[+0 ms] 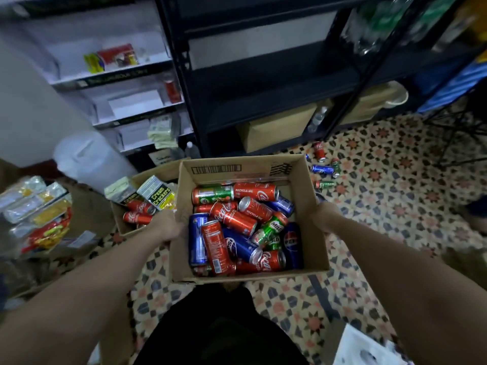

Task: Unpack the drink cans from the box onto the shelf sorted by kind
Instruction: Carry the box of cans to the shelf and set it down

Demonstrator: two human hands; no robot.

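**Operator:** Patterned tile floor (382,212) under me, and a black metal shelf (263,83) straight ahead, beyond the cardboard box (311,206). I'm holding that box up off the floor between both hands.

**Observer:** How are the hands set?

**Operator:** My left hand (166,227) is clamped on the box's left wall, and my right hand (325,214) is clamped on its right wall. Fingers are mostly hidden by the cardboard, but both clearly grip it.

**Observer:** And the cans?

**Operator:** Nearly all inside the box, heaped and unsorted: red cola cans (233,218), blue Pepsi cans (291,245), green Milo cans (274,227). The pile looks close to full.

**Observer:** Anything shelved yet?

**Operator:** On the black shelf's boards facing me I see no cans, only dark bare boards and cartons at the bottom. A few loose cans (322,168) lie on the floor beyond the box's right corner, near the shelf's foot. To the left of the box, a second carton (123,222) holds a few red cans (138,213) with cracker packs (158,194).

**Observer:** So where does that leave it?

**Operator:** By my reckoning, barely begun. The unpacking and the sorting by kind are all ahead.
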